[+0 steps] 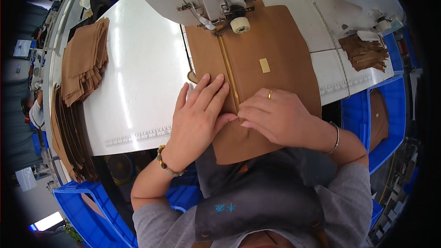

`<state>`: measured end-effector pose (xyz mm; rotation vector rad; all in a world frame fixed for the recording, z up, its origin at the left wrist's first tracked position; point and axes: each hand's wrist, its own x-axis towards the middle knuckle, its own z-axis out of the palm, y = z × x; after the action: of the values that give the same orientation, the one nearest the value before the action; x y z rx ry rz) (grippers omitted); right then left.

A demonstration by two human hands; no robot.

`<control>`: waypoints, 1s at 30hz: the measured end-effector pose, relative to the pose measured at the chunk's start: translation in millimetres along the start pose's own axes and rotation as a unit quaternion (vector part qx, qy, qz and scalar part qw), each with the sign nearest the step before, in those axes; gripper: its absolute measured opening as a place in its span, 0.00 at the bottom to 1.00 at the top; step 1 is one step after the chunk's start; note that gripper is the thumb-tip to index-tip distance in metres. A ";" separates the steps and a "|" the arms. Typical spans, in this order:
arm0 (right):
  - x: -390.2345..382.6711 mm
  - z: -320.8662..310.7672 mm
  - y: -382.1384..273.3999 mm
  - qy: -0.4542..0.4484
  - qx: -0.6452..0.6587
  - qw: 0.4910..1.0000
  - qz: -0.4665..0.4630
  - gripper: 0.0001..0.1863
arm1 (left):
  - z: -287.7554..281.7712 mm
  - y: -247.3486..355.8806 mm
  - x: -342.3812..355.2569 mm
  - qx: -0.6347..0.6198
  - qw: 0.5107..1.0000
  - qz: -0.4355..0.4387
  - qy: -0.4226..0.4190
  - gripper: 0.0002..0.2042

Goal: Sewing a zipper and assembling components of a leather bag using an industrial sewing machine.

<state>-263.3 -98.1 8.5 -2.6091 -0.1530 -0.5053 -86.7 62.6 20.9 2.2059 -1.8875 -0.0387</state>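
Note:
A brown fabric panel [285, 41] lies on the white sewing table, its upper part under the sewing machine head [202, 0] and its lower edge hanging toward my lap. A zipper with gold teeth [228, 66] runs down the panel from below the needle area. My left hand [202, 105] rests flat on the panel left of the zipper, fingers stretched out, thumb near the zipper's lower end. My right hand [271, 115] has its fingers pinched together at that lower end. What sits between those fingertips is too small to make out. A small yellowish tab [264, 65] is on the panel.
Stacked brown fabric pieces [85, 59] lie at the table's left, with more draped pieces [69, 133] over the edge below. Brown zipper strips [363, 53] are bundled at the right. Blue bins [388, 124] stand at the right and lower left. A person sits far left.

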 end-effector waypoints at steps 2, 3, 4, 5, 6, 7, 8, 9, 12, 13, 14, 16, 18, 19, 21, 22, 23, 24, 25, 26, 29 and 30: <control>9.8 -5.8 11.3 -0.029 -0.021 0.998 0.060 0.34 | -0.1 -2.0 -1.1 -0.009 1.000 0.011 -0.009 0.34; 14.4 -7.8 16.0 -0.027 -0.022 0.997 0.064 0.34 | 0.6 -3.5 -1.3 -0.006 1.000 0.010 -0.002 0.34; 18.8 -9.3 20.5 -0.008 -0.076 0.996 0.046 0.39 | 1.2 -5.6 -1.4 -0.034 0.999 0.015 0.002 0.36; 22.2 -10.3 23.5 0.010 -0.130 0.991 0.028 0.43 | 2.1 -7.4 -1.4 -0.063 0.998 0.018 0.003 0.38; 24.1 -10.8 24.6 0.008 -0.129 0.991 0.029 0.43 | 3.5 -8.9 -0.9 -0.064 0.998 0.019 0.006 0.38; 25.5 -11.2 25.4 -0.002 -0.124 0.992 0.029 0.45 | 4.9 -10.5 -0.2 -0.091 0.995 0.019 0.021 0.40; 26.4 -11.4 25.7 -0.029 -0.123 0.991 0.037 0.48 | 6.0 -11.2 0.0 -0.117 0.993 0.016 0.027 0.42; 26.9 -11.5 25.5 -0.015 -0.118 0.992 0.032 0.48 | 6.7 -11.6 0.5 -0.121 0.992 0.019 0.034 0.42; 28.3 -12.2 24.9 -0.034 -0.146 0.989 0.017 0.47 | 7.3 -11.3 2.2 -0.135 0.990 0.010 0.043 0.45; 28.8 -12.4 24.4 -0.039 -0.151 0.988 0.017 0.46 | 7.4 -10.8 3.3 -0.118 0.992 0.021 0.041 0.45; 29.6 -12.7 24.2 -0.044 -0.157 0.987 0.017 0.46 | 7.2 -10.1 4.3 -0.098 0.994 0.029 0.031 0.46; 31.1 -13.4 23.9 -0.043 -0.158 0.987 0.012 0.45 | 5.4 -8.6 6.4 -0.084 0.996 0.034 0.028 0.46; 32.0 -14.6 23.3 -0.040 -0.159 0.986 0.009 0.45 | 2.4 -7.0 8.3 -0.066 0.997 0.037 0.017 0.45; 32.0 -15.3 22.9 -0.045 -0.161 0.986 0.010 0.45 | 0.6 -6.1 9.2 -0.058 0.998 0.036 0.006 0.45; 31.3 -17.3 22.8 -0.052 -0.163 0.985 0.010 0.45 | -2.8 -4.3 10.9 -0.051 0.998 0.033 -0.006 0.44; 30.7 -18.8 23.5 -0.072 -0.155 0.985 0.017 0.47 | -4.0 -3.5 12.1 -0.045 0.998 0.036 -0.013 0.44; 30.3 -20.1 24.3 -0.092 -0.148 0.984 0.023 0.49 | -5.1 -2.8 13.1 -0.040 0.998 0.038 -0.022 0.44; 30.1 -21.0 25.1 -0.094 -0.147 0.984 0.020 0.49 | -5.7 -2.1 14.0 -0.039 0.998 0.036 -0.017 0.44; 30.0 -21.9 26.0 -0.094 -0.143 0.985 0.018 0.49 | -6.0 -1.3 15.1 -0.033 0.999 0.039 -0.015 0.44; 30.0 -22.4 26.7 -0.094 -0.138 0.986 0.017 0.48 | -6.4 -0.7 15.7 -0.027 0.999 0.042 -0.014 0.45; 30.8 -22.5 27.7 -0.069 -0.152 0.986 -0.001 0.46 | -7.1 -1.1 17.6 -0.019 0.999 0.038 -0.018 0.44; 31.4 -22.1 28.1 -0.070 -0.155 0.985 -0.003 0.46 | -7.2 -2.0 18.5 -0.020 0.999 0.037 -0.015 0.44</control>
<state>-235.9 -132.8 26.3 -2.9506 -0.1371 -0.3701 -80.4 46.0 29.9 2.1193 -1.9663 -0.0955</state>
